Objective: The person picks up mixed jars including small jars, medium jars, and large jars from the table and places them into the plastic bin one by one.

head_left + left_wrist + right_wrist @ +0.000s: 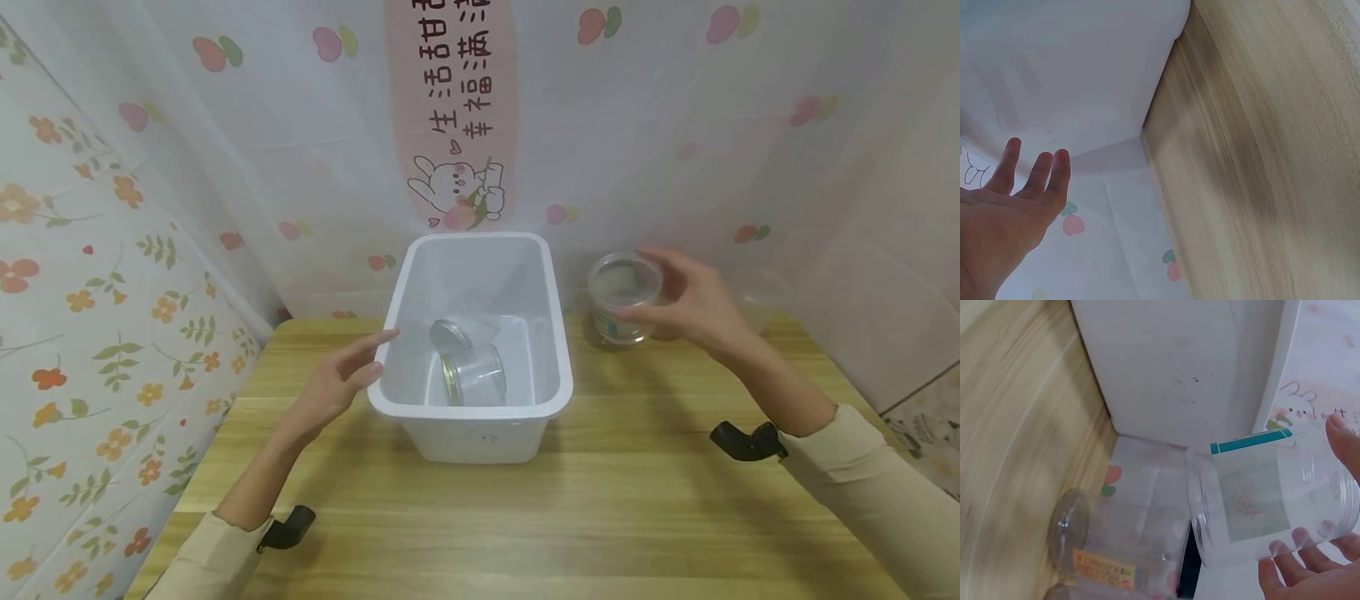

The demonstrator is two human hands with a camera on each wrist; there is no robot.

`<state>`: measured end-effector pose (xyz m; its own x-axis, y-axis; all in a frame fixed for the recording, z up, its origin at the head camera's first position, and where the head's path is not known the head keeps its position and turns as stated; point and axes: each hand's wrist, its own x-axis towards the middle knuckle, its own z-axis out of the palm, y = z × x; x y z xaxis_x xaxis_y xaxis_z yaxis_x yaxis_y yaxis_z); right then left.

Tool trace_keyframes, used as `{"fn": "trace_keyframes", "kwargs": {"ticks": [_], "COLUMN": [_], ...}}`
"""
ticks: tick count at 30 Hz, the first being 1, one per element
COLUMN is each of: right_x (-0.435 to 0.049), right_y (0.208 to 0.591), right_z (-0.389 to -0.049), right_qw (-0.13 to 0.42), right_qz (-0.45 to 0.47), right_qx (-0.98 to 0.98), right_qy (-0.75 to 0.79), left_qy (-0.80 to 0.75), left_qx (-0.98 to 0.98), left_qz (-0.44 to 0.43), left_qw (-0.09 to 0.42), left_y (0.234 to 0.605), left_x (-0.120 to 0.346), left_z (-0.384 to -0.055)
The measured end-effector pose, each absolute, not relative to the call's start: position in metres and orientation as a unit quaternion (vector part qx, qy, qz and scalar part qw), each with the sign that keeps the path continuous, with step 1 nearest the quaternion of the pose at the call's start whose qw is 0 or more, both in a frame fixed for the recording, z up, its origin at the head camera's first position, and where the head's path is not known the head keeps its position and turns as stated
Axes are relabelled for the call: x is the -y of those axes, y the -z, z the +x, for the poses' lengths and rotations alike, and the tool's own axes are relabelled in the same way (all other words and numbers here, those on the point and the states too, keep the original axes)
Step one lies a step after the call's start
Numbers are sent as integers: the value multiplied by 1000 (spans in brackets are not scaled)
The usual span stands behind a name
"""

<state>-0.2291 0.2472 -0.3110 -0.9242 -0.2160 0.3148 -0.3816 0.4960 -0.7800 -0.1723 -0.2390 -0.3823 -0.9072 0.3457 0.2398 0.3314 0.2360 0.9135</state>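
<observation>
To the right of the white plastic bin [470,412], my right hand [693,304] grips a clear plastic jar [624,283]. Its fingers and thumb are spread round the jar's sides in the right wrist view, where a pale label with a teal strip shows on the held jar [1254,487]. My left hand [341,387] is at the bin's left rim with fingers extended, holding nothing; whether it touches the rim I cannot tell. Inside the bin lies a clear jar [480,375] with a gold-coloured rim, beside a silvery round piece [450,336].
Another clear jar [1122,531] with an orange label stands on the wooden table [1016,437], below the held one in the right wrist view. Part of a further clear container [1079,592] shows at the bottom edge. A patterned curtain [315,167] hangs behind the table.
</observation>
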Motion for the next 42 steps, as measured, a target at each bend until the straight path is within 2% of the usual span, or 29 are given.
{"fn": "trace_keyframes", "kwargs": {"ticks": [11, 42], "right_x": [-234, -208], "right_y": [297, 278], "right_z": [-233, -230], "right_qw": [74, 83], "right_qz": [174, 205], "right_qx": [863, 842], "right_qy": [-469, -492], "left_qy": [-579, -575], "left_qx": [-788, -790], "left_qz": [210, 214], "left_qw": [11, 14], "left_y": [382, 379], "left_x": [240, 238], "left_z": [-173, -170]}}
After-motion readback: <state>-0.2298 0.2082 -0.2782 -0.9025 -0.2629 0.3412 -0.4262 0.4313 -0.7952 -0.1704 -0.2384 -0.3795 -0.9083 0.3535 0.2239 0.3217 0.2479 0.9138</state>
